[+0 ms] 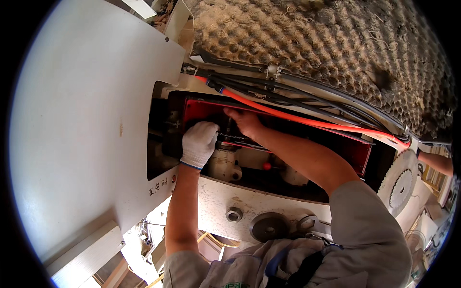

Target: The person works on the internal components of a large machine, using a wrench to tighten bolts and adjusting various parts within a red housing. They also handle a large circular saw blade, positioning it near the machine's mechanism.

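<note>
My left hand (199, 140), in a white knitted glove with a blue hem, is closed in a fist inside the machine's opening. Whatever its fingers hold is hidden beneath them. My bare right hand (245, 123) reaches in from the right beside it, curled downward; its fingertips and what they grip are out of sight. Between the two hands show a thin dark metal bar (234, 136) and a short upright rod (228, 126). Just below the left hand stands a pale cylindrical machine part (222, 162). A red-edged frame (192, 111) surrounds the work area.
An orange hose (288, 115) and black cables (307, 103) run along the far edge. On the near ledge sit a large nut (234, 214) and a dark round flange (269, 227). Toothed saw blades (399, 185) stand at right. A white panel (91, 96) fills the left.
</note>
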Available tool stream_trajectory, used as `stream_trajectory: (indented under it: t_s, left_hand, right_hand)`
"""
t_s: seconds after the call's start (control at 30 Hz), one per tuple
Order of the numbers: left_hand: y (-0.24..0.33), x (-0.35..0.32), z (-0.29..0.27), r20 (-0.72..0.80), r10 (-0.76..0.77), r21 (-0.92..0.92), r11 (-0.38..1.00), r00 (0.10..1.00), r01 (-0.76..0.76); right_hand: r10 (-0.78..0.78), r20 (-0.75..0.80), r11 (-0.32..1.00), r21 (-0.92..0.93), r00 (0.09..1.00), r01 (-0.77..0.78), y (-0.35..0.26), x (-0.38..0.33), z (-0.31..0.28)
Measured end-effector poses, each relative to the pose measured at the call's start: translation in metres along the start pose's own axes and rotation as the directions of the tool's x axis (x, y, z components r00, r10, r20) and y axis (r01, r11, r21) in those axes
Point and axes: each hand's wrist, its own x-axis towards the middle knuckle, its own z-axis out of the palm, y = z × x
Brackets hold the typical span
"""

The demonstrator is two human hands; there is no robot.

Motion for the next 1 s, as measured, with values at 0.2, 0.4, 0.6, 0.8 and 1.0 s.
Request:
stream_trajectory:
  t_s: [0.2, 0.4, 0.6, 0.8, 1.0]
  left_hand:
    - [0.003, 0.005, 0.006, 0.006, 0.006, -0.014, 1.000, 1.000, -0.005]
    - [-0.010, -0.001, 0.008, 0.012, 0.031, 0.026, 0.999, 0.999, -0.031]
    - [-0.014, 0.027, 0.022, -0.025, 0.009, 0.093, 0.996, 1.000, -0.006]
    - [-0.005, 0.048, 0.025, 0.024, 0.218, 0.220, 0.951, 0.976, -0.217]
    - [0.052, 0.059, -0.034, 0.095, 0.210, 0.222, 0.948, 0.973, -0.226]
  right_hand:
    - [0.070, -0.072, 0.945, -0.314, 0.995, -0.089, 0.009, -0.001, -0.025]
    - [0.351, -0.018, 0.733, -0.616, 0.936, -0.287, -0.046, -0.040, -0.066]
    - [0.094, -0.106, 0.846, -0.516, 0.990, -0.136, -0.093, -0.123, -0.100]
    - [0.190, -0.170, 0.982, 0.037, 0.967, -0.187, -0.125, -0.208, -0.122]
    - [0.306, -0.039, 0.922, 0.260, 0.951, -0.286, -0.142, -0.300, -0.135]
